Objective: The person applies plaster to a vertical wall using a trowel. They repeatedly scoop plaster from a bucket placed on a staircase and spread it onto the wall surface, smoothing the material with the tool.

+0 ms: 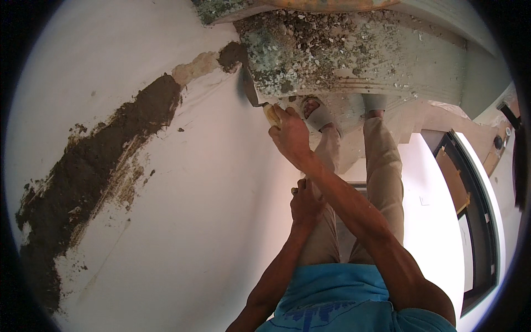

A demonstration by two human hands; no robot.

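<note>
My right hand [293, 135] reaches across to the left and grips the yellowish handle of a trowel [250, 88]. The dark blade lies close along the white wall [215, 166], beside a patch of wet mortar [232, 56] at the wall's foot. Below my right forearm, my left hand [307, 205] is closed in front of my leg. A small yellowish bit of something shows at its fingers, too hidden to name. A wide band of dark mortar [116, 149] runs slantwise over the wall, with a paler dry stretch [194, 67] between it and the patch.
My feet stand on steps [354, 155]. Broken chips and rubble [315, 44] cover the dusty step [437, 72] ahead. A curved rusty-orange edge [332, 4] crosses the far top. To the right is a dark-framed opening [470, 216] with a brown board [452, 180].
</note>
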